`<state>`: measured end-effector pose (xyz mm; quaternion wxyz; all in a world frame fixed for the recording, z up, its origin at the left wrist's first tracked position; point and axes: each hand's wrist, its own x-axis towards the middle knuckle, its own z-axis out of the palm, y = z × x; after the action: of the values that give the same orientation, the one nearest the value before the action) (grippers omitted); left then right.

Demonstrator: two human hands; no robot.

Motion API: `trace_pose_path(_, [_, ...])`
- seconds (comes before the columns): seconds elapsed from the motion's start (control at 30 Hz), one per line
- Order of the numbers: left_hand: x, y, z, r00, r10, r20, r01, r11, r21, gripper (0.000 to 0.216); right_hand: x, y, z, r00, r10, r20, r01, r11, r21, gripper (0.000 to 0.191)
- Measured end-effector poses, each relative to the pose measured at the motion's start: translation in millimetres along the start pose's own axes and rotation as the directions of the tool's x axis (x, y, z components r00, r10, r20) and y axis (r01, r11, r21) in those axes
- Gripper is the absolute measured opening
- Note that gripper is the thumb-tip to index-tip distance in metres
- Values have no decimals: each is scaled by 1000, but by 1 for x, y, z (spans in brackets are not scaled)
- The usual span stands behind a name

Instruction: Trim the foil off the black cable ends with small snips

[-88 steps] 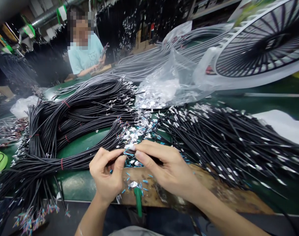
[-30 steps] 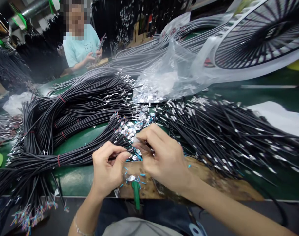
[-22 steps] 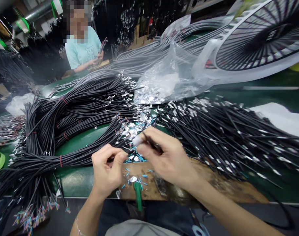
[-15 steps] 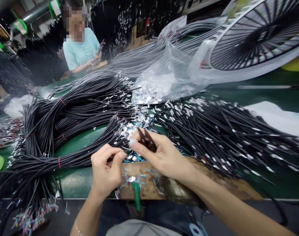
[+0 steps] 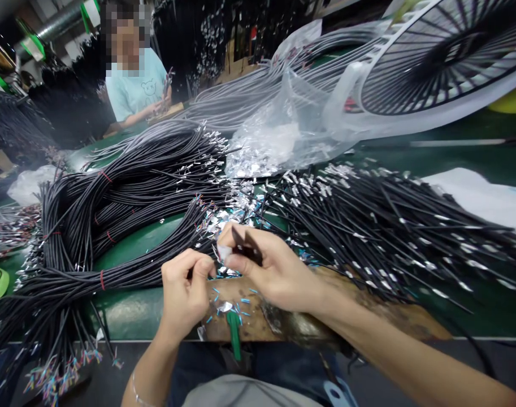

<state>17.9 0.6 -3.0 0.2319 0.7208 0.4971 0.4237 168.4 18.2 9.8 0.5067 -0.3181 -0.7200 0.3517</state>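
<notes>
My left hand is closed in a pinch on the end of a black cable from the looped bundle on the left. My right hand is closed too, gripping a small dark tool between thumb and fingers, with a bit of silver foil at its fingertips. The two hands almost touch above a worn wooden board strewn with small blue and silver scraps.
Looped black cable bundles fill the green bench at left. A fan of cut black cables lies at right. Behind are a clear bag of foil pieces, grey cables, a white fan guard and a seated person in a light shirt.
My right hand has drawn back toward my left hand, and the dark tool now shows between its fingers. The left hand has kept its pinch on the cable end.
</notes>
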Motion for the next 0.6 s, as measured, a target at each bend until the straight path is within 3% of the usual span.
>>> trace_pose_path(0.07, [0, 2, -2, 999, -35, 27, 35, 999, -18, 38, -2, -2, 2, 986, -128, -110, 100, 968, -230, 19])
trace_pose_path(0.13, [-1, 2, -4, 999, -37, 12, 37, 999, -32, 37, -4, -3, 2, 944, -188, -270, 74, 921, -382, 20])
trace_pose_path(0.2, [-2, 0, -5, 1000, -21, -18, 21, 999, -41, 35, -5, -2, 2, 897, -173, -406, -6, 916, -401, 19])
trace_pose_path(0.23, [-3, -1, -5, 1000, -8, -30, 7, 999, -44, 34, -5, -2, 1, 897, -145, -417, -25, 926, -377, 19])
trace_pose_path(0.37, [-3, -5, -3, 998, 35, -58, -36, 999, -15, 30, -4, 0, 2, 980, -66, -186, 14, 963, -271, 22])
trace_pose_path(0.6, [-3, -4, 3, 992, 79, -99, -75, 996, 45, 28, 1, 4, 1, 984, 131, -118, -134, 991, -18, 22])
